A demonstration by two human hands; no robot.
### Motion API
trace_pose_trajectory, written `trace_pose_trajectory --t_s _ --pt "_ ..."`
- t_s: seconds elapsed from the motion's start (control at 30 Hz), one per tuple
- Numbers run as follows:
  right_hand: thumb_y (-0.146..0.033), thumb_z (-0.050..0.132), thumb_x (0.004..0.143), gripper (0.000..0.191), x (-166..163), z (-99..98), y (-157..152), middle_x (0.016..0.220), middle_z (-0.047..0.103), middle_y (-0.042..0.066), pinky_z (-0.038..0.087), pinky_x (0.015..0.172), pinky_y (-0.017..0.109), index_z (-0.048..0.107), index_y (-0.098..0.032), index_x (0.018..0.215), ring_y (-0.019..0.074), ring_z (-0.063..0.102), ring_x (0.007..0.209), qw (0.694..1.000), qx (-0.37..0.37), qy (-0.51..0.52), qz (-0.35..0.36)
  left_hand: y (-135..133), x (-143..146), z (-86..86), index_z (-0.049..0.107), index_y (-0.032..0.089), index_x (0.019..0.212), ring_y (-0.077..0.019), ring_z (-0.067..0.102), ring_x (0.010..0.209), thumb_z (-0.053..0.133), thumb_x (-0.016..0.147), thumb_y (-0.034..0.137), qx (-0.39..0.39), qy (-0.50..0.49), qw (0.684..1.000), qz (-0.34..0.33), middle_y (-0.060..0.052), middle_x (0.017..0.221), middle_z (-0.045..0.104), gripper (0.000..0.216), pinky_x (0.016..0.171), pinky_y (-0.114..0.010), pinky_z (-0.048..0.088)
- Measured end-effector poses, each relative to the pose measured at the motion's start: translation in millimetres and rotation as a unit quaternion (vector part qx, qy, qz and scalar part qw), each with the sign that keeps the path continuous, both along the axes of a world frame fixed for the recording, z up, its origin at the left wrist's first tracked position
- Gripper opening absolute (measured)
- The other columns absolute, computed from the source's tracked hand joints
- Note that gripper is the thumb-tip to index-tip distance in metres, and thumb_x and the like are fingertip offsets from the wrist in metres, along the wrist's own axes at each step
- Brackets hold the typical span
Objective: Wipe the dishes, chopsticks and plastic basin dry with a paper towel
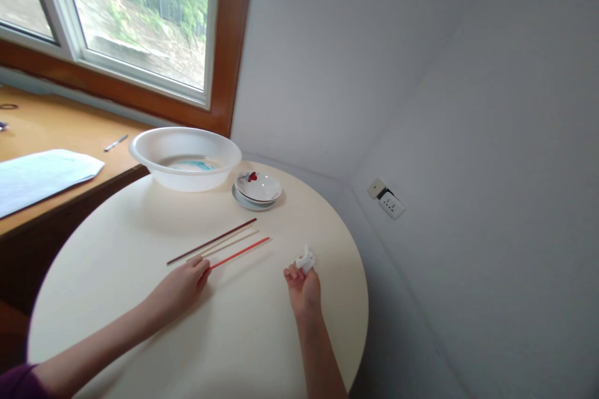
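Note:
My left hand (pixel 189 280) is closed on one end of a red chopstick (pixel 241 252), which points away to the right just over the round table. Beyond it lie a dark brown chopstick (pixel 210 241) and light wooden chopsticks (pixel 229 242), roughly parallel; my left fingers cover the near ends of the light ones. A crumpled white tissue (pixel 306 259) sticks out from my right hand (pixel 304 290), whose fingers curl around it, palm side up. The two hands are apart, with the red chopstick's far end between them.
On the round cream table (pixel 262 336) stand a translucent white basin (pixel 187 168) and stacked small dishes (pixel 259 190) with a red flower pattern. A wooden desk at left holds paper (pixel 47 174) and a pen (pixel 116 143). A wall with a socket (pixel 391 204) borders the right.

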State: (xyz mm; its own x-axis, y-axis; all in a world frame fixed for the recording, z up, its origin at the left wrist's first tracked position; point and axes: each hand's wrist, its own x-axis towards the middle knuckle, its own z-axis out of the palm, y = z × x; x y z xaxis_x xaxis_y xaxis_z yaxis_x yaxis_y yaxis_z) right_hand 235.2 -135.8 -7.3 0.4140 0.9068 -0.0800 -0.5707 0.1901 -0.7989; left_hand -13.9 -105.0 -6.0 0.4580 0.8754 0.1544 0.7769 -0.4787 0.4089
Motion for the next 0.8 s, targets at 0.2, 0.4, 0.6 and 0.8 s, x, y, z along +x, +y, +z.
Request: trace_pose_trajectory --t_s 0.2,0.4,0.6,0.8 --pt "-0.032 0.059 0.061 0.029 2 -10.9 -2 0.044 0.024 -0.012 0.032 0.047 0.024 0.032 -0.022 0.057 0.0064 0.028 0.040 1.000 -0.007 -0.024 0.001 12 8 -0.3 0.056 0.015 0.081 -0.0206 0.060 0.075 0.030 0.082 0.013 0.033 0.091 0.995 0.013 -0.011 0.084 0.062 0.026 0.070 -0.031 0.043" --pt "-0.033 0.064 0.059 0.031 -4 -11.8 -3 0.043 0.026 -0.013 0.033 0.047 0.023 0.035 -0.022 0.057 0.0059 0.028 0.040 1.000 -0.021 -0.005 -0.009 18 15 9.8 0.063 0.013 0.086 -0.0260 0.061 0.082 0.033 0.084 0.017 0.079 0.189 0.979 0.026 -0.014 0.086 0.066 0.030 0.070 -0.035 0.042" --pt "-0.042 0.064 0.064 0.034 -7 -9.9 -5 0.044 0.025 -0.013 0.032 0.046 0.022 0.038 -0.021 0.059 0.0054 0.026 0.040 0.999 -0.035 0.009 -0.012 24 14 12.6 0.064 0.012 0.094 -0.0285 0.062 0.086 0.033 0.085 0.017 0.073 0.233 0.969 0.022 -0.015 0.092 0.067 0.033 0.070 -0.037 0.042" --pt "-0.040 0.070 0.060 0.033 -7 -10.2 -6 0.045 0.027 -0.012 0.030 0.046 0.021 0.043 -0.020 0.061 0.0049 0.025 0.042 0.999 -0.043 0.029 -0.001 24 16 15.8 0.065 0.012 0.092 -0.0291 0.059 0.086 0.036 0.085 0.023 0.099 0.245 0.964 0.027 -0.016 0.091 0.064 0.031 0.070 -0.036 0.040"
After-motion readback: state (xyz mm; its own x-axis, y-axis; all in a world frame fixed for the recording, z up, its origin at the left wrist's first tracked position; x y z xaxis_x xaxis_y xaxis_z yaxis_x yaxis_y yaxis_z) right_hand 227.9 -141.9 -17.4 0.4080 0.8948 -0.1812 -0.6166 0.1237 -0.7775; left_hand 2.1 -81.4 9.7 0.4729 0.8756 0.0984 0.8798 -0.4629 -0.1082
